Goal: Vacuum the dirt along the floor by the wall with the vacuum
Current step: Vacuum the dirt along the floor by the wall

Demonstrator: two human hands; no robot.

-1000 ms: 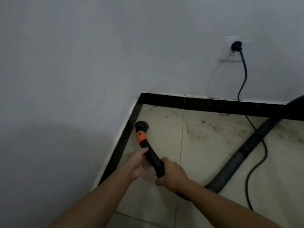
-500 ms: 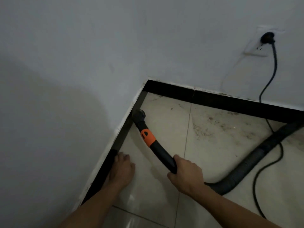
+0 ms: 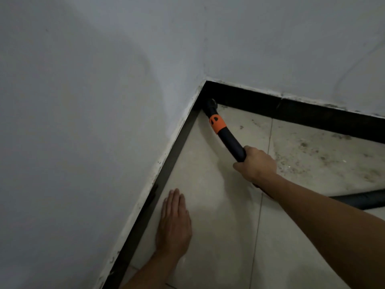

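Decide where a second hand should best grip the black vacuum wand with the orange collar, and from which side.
Best grip the bare tube of the black vacuum wand between the orange collar and the right hand, coming from the left and above: that stretch is straight, round and free, while the nozzle sits in the wall corner.

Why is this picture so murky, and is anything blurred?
Head view: dim, bluish light, no glare; a soft shadow darkens the left wall; the right hand gripping the vacuum wand looks sharp; the dirt beside it is slightly soft and grainy.
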